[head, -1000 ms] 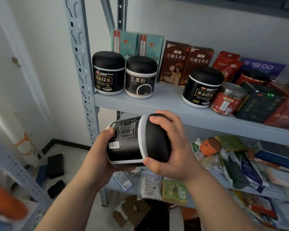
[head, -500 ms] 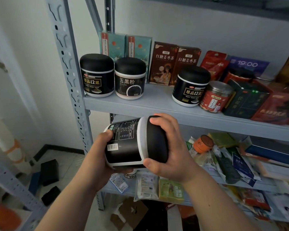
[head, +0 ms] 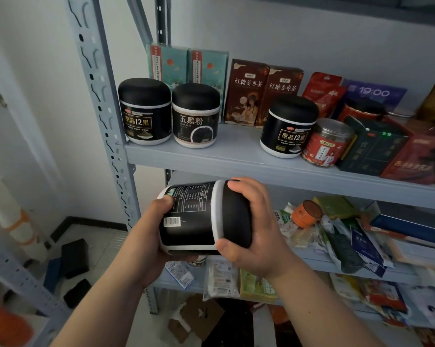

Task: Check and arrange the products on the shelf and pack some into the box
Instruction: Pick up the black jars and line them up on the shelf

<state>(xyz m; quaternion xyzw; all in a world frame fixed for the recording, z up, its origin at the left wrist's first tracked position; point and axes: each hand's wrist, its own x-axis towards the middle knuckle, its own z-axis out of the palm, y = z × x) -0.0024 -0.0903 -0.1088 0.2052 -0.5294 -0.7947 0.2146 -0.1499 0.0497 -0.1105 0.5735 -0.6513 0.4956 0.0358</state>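
Note:
I hold a black jar (head: 196, 219) with a white rim on its side, just below the grey shelf (head: 236, 161). Its label with a table and barcode faces me. My left hand (head: 148, 236) cups the jar's base. My right hand (head: 256, 236) wraps the black lid. On the shelf above stand three similar black jars: one at far left (head: 144, 111), one beside it (head: 196, 115) and one further right (head: 288, 126).
Teal boxes (head: 186, 65) and brown tea boxes (head: 264, 92) line the shelf's back. A red tin (head: 325, 142), dark boxes and red pouches crowd the right. The lower shelf (head: 336, 246) is heaped with sachets. A steel upright (head: 103, 101) stands left; cardboard (head: 196, 319) lies on the floor.
The view has shifted slightly, so the shelf sits lower and more to the left in frame. Both hands keep the same hold on the jar, which stays on its side.

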